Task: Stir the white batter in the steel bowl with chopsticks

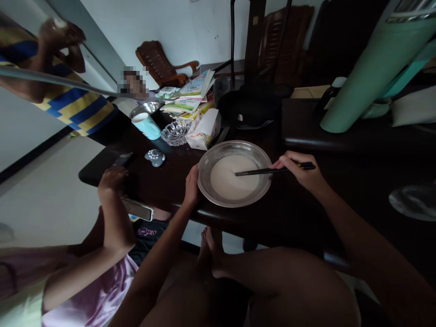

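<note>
Right hand: chopsticks crosswise, pointing left into bowl.

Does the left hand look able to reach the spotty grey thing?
Probably yes: nothing seems to stand between the left hand and the spotty grey thing, though that hand touches the metal bowl.

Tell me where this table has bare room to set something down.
The table looks bare between the gray object and the left hand; probably also, though dark, between the right hand and the clear item. Crowded: behind the bowl, with white packet, glass dish, cup, books.
</note>
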`<state>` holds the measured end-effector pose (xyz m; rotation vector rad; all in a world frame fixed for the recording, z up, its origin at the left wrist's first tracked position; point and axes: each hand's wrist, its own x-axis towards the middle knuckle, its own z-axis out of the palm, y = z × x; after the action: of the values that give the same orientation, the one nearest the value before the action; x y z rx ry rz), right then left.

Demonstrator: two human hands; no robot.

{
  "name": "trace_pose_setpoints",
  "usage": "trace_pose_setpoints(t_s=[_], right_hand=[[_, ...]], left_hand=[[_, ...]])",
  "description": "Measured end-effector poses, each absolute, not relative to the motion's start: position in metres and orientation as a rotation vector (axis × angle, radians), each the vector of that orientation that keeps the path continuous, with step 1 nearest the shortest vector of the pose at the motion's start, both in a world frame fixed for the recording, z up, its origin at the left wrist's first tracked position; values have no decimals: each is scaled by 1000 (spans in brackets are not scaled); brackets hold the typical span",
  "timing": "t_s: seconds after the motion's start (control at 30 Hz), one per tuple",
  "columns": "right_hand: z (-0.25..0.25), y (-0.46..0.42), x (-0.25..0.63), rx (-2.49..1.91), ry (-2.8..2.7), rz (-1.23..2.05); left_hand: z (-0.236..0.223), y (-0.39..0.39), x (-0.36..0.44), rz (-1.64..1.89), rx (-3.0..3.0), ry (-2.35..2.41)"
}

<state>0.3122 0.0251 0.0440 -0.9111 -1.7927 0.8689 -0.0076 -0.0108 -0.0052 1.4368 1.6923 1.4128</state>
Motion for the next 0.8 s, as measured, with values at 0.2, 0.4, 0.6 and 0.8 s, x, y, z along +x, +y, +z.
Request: trace_pose_setpoints(t_s=[0.2,0.4,0.6,0.8], right_hand=[[44,24,310,-865,-1911,850],[46,24,312,-891,-1781,945],[44,24,310,-873,-1876,815],[45,22,311,-842,-1871,924]], left_hand=[[-9,-9,-9,1431,1450,1692],[-10,-10,-9,1430,1424,1661],[-4,-11,-7,1395,1473,1724],[-7,-10,-7,1419,1426,1704]])
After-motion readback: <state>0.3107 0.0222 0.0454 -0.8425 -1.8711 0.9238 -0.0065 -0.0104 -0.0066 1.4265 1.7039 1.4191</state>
